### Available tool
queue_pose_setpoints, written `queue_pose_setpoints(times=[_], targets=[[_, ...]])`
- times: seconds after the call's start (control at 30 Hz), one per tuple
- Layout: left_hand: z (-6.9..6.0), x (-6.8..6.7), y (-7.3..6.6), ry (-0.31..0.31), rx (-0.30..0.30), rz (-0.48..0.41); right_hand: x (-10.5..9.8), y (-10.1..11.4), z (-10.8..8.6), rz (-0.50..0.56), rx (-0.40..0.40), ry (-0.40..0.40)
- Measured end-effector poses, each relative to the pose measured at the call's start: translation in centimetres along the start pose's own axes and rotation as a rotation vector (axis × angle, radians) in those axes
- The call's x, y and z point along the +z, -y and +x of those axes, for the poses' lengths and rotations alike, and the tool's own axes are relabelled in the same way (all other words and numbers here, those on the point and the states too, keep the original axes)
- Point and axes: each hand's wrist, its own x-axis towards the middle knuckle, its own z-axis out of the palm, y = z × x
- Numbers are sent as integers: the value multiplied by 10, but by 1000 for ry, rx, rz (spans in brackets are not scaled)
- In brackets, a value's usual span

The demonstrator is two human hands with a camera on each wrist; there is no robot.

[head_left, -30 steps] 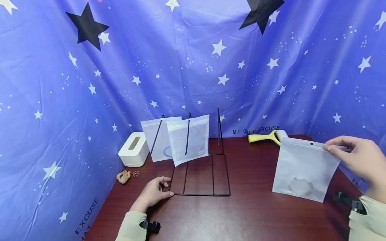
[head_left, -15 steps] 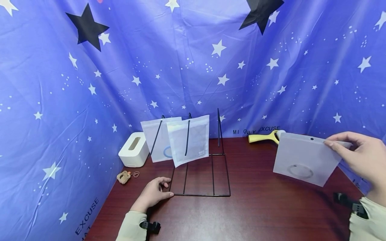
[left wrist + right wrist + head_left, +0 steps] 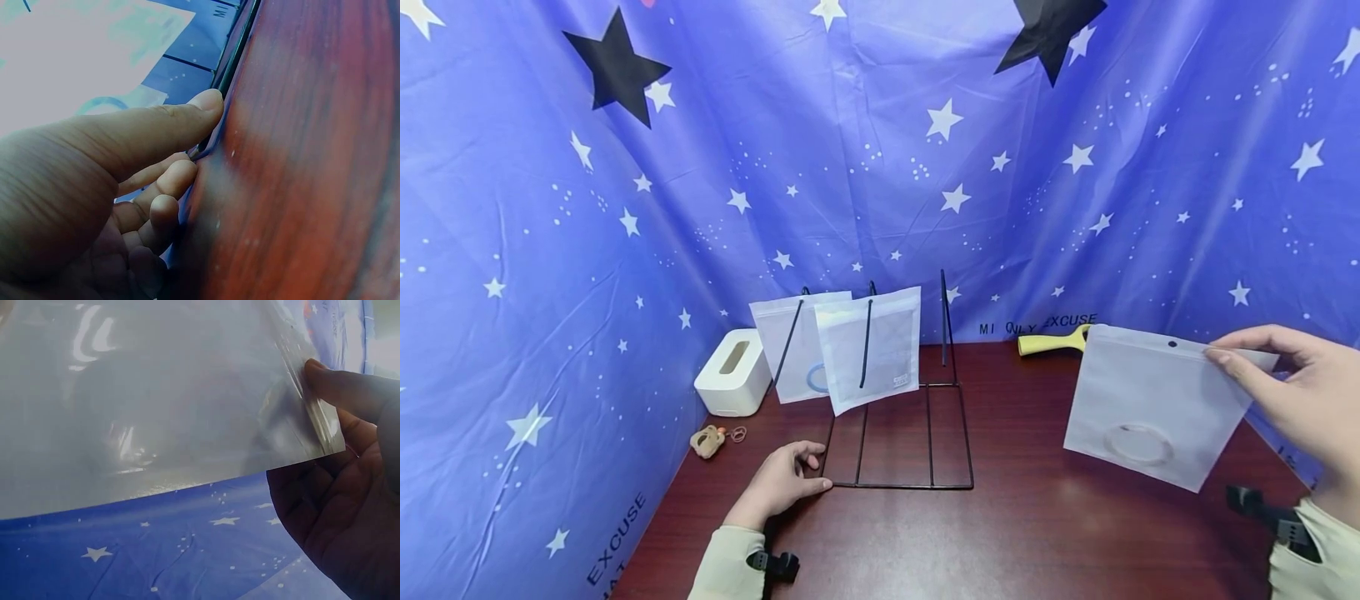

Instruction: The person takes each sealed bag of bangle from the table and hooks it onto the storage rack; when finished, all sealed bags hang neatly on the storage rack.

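In the head view my right hand point(image 3: 1296, 392) pinches the upper right corner of a white zip bag point(image 3: 1150, 383), held above the table. A hole shows in its top strip and a ring-shaped item point(image 3: 1138, 446) lies inside. The right wrist view shows the bag's shiny face point(image 3: 156, 406) with my thumb over its edge. My left hand point(image 3: 786, 479) grips the front left corner of a black wire rack point(image 3: 917, 486); the left wrist view has the thumb point(image 3: 206, 103) on the rod. Two white bags hang on the rack's hooks, the front bag point(image 3: 880, 350) overlapping the rear bag point(image 3: 782, 333).
A third hook point(image 3: 944, 325) on the rack's right carries no bag. Behind the rack's left side stands a white tissue box point(image 3: 733, 375), with a small brown trinket point(image 3: 707, 440) nearby. A yellow-handled roller point(image 3: 1052, 342) lies at the back, partly behind the held bag. Starry curtains surround the table.
The held bag tipped up toward flat, then swung back down to hang more upright, slightly further left than before. My left hand, the rack and the hanging bags stay in place.
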Motion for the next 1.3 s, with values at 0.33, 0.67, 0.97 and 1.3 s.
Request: queue_pose_setpoints(times=[0.33,0.67,0.97,1.3], targets=[[-1,1,1,2,7,17,6,14,-4,24,-3,-24],[0,1,2,2,1,15,13,31,-7,13,14,-78],[0,1,2,5,11,13,20,42,-7,61,7,-92],[1,0,1,0,15,5,29,54,-8,189,-90,-130]])
